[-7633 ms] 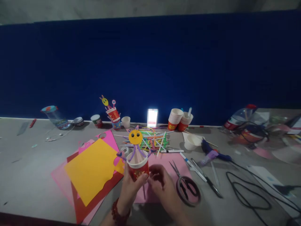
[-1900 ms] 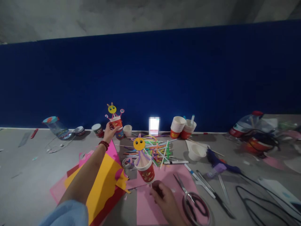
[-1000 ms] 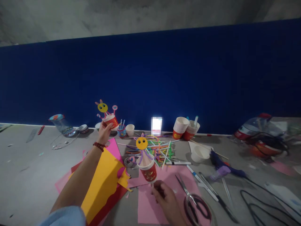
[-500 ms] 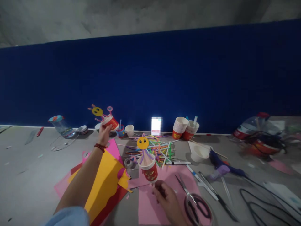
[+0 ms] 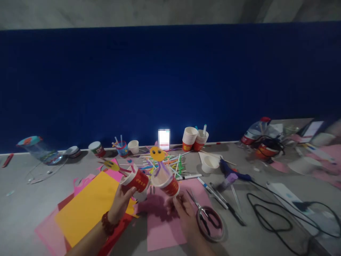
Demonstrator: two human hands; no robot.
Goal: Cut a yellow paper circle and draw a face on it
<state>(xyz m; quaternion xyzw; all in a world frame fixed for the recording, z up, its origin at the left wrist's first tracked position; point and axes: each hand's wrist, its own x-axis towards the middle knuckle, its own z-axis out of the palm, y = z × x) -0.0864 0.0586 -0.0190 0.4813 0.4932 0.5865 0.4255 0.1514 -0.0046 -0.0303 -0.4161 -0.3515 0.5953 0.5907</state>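
Note:
My left hand [image 5: 123, 201] grips a red paper cup [image 5: 137, 180] tipped on its side, with a yellow paper face [image 5: 112, 165] and pink strips sticking out of its mouth. My right hand [image 5: 183, 209] has its fingers closed at the base of a second red paper cup [image 5: 169, 185], which leans to the left. A yellow paper face [image 5: 157, 154] with black eyes stands on purple stems above that cup. The two cups are close together over pink paper [image 5: 170, 227]; whether they touch is hard to tell.
Scissors [image 5: 205, 213] and a tape roll [image 5: 223, 227] lie right of my hands. Yellow paper [image 5: 85, 206] is at the left. Behind are loose straws [image 5: 179, 165] and stacked paper cups [image 5: 189, 139]. A glue gun [image 5: 231, 172] with a looping black cable [image 5: 266, 220] lies at the right.
My left hand has brought its cup from the back left down and right, beside the other cup. The cup in my right hand has tilted further. The view has shifted rightward.

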